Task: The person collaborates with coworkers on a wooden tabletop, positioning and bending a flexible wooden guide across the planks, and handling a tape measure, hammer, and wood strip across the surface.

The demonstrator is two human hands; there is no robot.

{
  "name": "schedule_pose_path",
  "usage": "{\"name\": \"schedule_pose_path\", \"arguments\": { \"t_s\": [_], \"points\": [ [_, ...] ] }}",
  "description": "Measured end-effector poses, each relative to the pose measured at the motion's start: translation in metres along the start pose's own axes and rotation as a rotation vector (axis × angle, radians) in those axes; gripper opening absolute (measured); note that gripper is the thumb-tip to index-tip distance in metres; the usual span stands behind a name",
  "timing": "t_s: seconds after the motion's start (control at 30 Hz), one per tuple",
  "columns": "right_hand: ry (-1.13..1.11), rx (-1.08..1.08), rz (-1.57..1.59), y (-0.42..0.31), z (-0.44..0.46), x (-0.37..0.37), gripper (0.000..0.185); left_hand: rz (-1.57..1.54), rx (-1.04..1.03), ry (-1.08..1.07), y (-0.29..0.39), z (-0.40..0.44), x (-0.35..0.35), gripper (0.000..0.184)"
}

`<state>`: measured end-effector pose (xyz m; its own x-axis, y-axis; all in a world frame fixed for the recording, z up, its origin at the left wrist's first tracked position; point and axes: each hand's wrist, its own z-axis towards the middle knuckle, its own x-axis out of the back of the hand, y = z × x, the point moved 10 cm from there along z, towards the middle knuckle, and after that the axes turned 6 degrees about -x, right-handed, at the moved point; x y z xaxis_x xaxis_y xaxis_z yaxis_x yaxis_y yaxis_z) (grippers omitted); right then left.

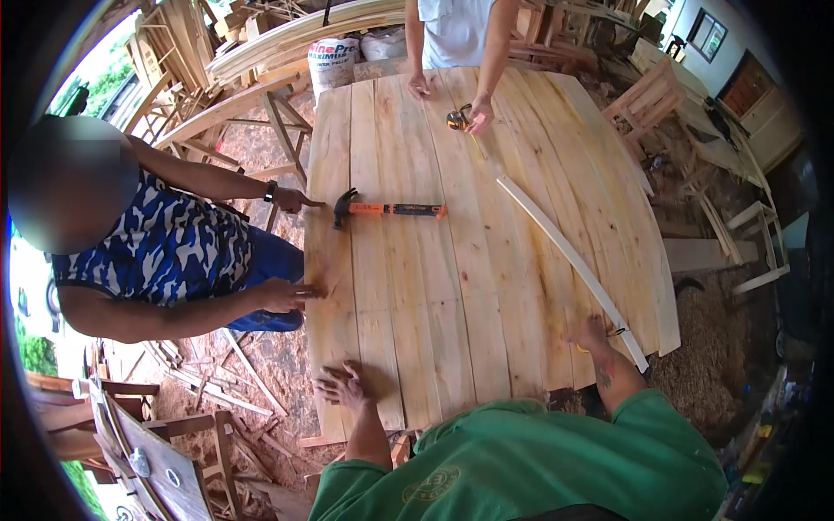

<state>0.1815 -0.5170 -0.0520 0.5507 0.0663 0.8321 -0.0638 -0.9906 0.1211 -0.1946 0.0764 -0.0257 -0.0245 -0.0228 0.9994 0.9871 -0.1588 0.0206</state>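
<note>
My left hand [343,385] lies on the near left part of a large panel of joined wooden boards [408,286], fingers spread. My right hand [591,335] rests on the panel near its right side, fingers curled, with a small yellow thing [580,348] showing beside them; its kind is unclear. Just right of that hand lies a long pale wooden strip [565,247], slanting across the boards and past the near edge. A claw hammer [395,209] with an orange and black handle lies toward the left. Across the panel, another person's hand [480,115] holds a tape measure [459,119].
A co-worker in a camouflage top [165,243] stands at the left, both hands at the panel's edge. Another in a white shirt [454,30] stands opposite. Wooden trestles [282,130], a white sack [333,62], stacked lumber [287,48] and floor scraps [208,382] surround the panel.
</note>
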Motion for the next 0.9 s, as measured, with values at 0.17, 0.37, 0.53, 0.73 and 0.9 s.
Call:
{"name": "schedule_pose_path", "arguments": {
  "t_s": [0.17,0.37,0.53,0.73,0.9],
  "points": [
    [-0.021,0.035,-0.015,-0.002,0.002,-0.004,0.129,0.031,0.003,-0.020,-0.005,0.005,-0.015,0.070],
    [0.039,0.033,-0.039,-0.003,-0.001,0.001,0.118,-0.001,0.019,-0.068,0.002,0.002,0.004,0.070],
    [0.072,0.011,0.008,-0.006,-0.005,0.009,0.115,-0.046,0.037,-0.133,0.007,-0.003,0.014,0.069],
    [-0.029,-0.038,0.021,-0.001,0.001,0.001,0.117,-0.032,0.019,-0.130,0.004,0.001,0.007,0.071],
    [-0.016,-0.020,-0.017,-0.006,-0.003,0.007,0.117,-0.004,0.028,-0.062,-0.001,0.006,-0.001,0.069]
  ]
}}
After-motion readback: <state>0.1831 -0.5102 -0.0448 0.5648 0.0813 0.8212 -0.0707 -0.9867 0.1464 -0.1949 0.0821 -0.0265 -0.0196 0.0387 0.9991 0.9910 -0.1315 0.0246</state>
